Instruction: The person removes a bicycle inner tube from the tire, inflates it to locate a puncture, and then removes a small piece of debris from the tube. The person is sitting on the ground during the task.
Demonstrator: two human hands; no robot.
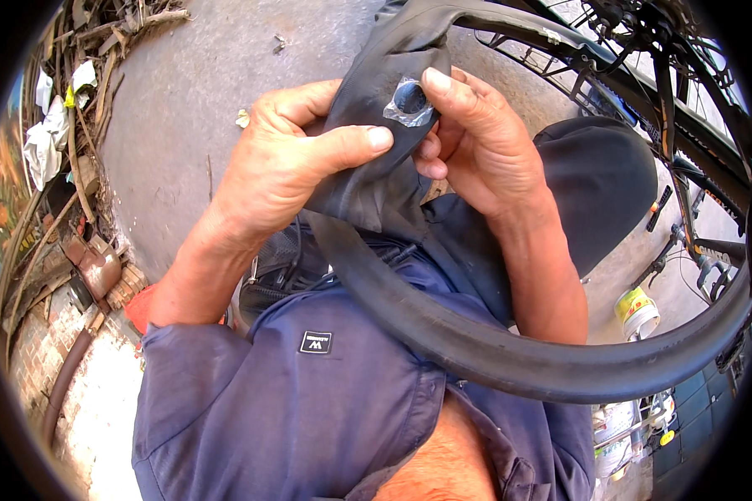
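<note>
Between my hands is a flattened stretch of black rubber inner tube (368, 79). A dark round patch (409, 98) with crinkled clear film around it sits on its upper face. My left hand (288, 159) grips the tube's left edge, thumb on top beside the patch and fingers hidden beneath. On the other side, my right hand (485, 125) pinches the tube's edge, its thumb tip at the film's right border and its fingers curled under. The rest of the tube, rounder, loops across my lap and chest toward the right.
A bicycle (668, 83) with its wheel stands at the upper right, close to the tube. A white and yellow tub (637, 313) sits on the ground below it. Sticks and scraps (79, 125) pile up along the left, with bricks (96, 267) lower down.
</note>
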